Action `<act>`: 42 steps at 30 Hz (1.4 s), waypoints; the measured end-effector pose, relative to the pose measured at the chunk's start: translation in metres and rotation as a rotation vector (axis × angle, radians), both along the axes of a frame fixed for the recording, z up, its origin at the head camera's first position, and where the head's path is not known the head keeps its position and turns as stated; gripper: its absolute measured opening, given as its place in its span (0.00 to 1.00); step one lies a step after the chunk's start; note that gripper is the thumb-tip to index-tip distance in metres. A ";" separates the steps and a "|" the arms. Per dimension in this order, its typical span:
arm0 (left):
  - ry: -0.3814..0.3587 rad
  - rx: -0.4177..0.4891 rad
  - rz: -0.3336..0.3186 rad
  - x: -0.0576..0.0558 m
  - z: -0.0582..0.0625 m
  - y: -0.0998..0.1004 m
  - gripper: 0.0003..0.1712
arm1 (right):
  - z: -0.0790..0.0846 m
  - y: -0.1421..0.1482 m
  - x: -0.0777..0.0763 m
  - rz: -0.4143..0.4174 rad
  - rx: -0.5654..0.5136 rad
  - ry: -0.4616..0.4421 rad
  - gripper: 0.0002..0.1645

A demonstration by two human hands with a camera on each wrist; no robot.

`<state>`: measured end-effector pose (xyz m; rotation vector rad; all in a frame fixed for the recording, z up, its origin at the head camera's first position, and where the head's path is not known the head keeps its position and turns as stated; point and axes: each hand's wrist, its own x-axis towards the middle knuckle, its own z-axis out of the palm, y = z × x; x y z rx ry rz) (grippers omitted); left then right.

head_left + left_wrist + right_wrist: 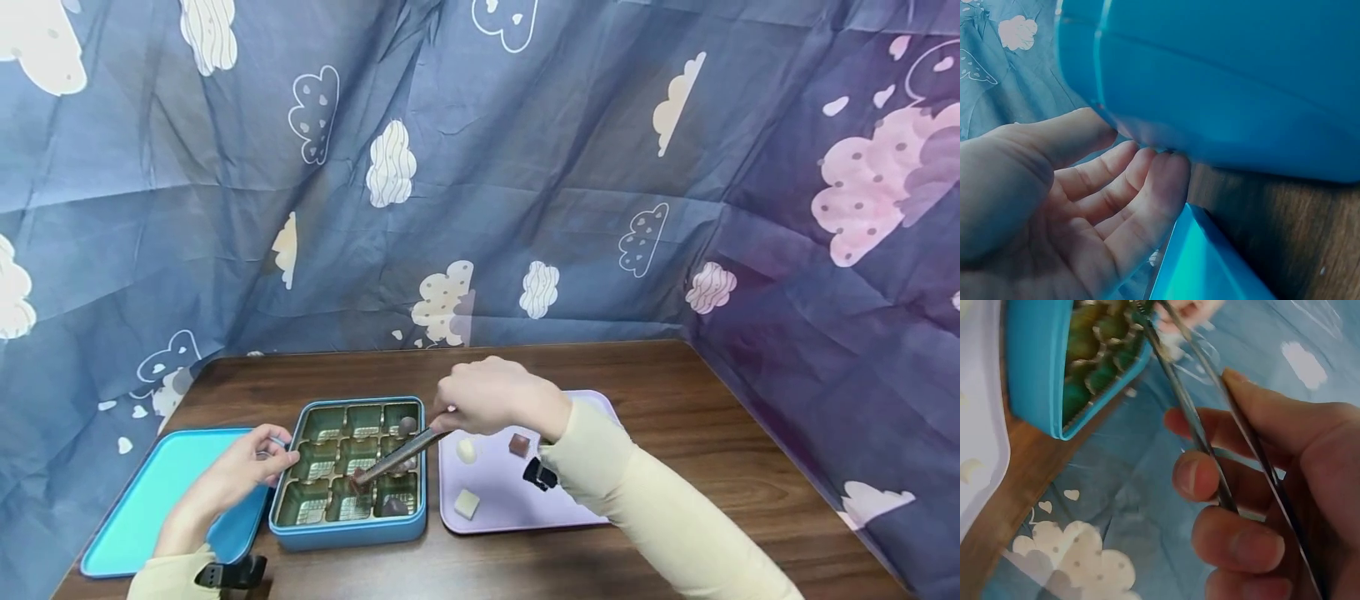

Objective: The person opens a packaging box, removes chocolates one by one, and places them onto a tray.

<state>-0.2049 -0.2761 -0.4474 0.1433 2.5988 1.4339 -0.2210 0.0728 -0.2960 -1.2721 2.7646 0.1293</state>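
Metal tongs (401, 456) are held in my right hand (495, 396), slanting down to the left over a blue box (352, 533). At their tips, a small brown piece (356, 479), which looks like chocolate, is in the middle column of the box's gold divided insert (307, 502). Dark chocolates (393, 506) (407, 426) sit in the right column; the tongs partly cover another piece there. My left hand (243, 462) touches the box's left side, its thumb near the rim. In the left wrist view, bent fingertips (1169, 175) rest against the outer wall.
A lilac tray (487, 527) to the right bears a white oval piece (466, 451), a brown square (519, 444) and a white square (467, 504); the right forearm covers part of it. A turquoise lid (161, 500) lies left of the box. A patterned cloth (480, 208) hangs behind the wooden table (712, 450).
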 end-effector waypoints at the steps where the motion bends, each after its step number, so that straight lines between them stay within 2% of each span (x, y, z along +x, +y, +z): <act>1: 0.004 0.002 -0.002 0.000 0.000 0.000 0.21 | -0.002 0.007 -0.002 0.001 -0.047 -0.010 0.12; 6: -0.004 0.013 0.002 -0.001 -0.001 0.000 0.21 | -0.012 0.043 -0.007 -0.002 -0.255 -0.075 0.16; 12: -0.003 0.028 0.001 -0.001 -0.002 0.000 0.21 | -0.025 0.092 0.004 -0.100 -0.399 -0.087 0.11; 18: -0.005 0.025 -0.006 0.000 0.000 -0.001 0.22 | -0.042 0.144 0.013 -0.124 -0.552 -0.121 0.11; 23: -0.006 0.016 0.003 0.000 0.000 0.000 0.23 | -0.053 0.183 0.020 -0.160 -0.559 -0.135 0.16; 31: -0.006 0.024 0.008 -0.002 -0.004 0.002 0.22 | -0.064 0.233 0.030 -0.278 -0.486 -0.149 0.12; 35: 0.006 0.036 -0.008 -0.003 -0.005 0.002 0.22 | -0.073 0.250 0.033 -0.277 -0.446 -0.185 0.10; 42: -0.016 0.059 0.005 -0.002 -0.004 0.000 0.22 | -0.082 0.256 0.032 -0.226 -0.491 -0.317 0.11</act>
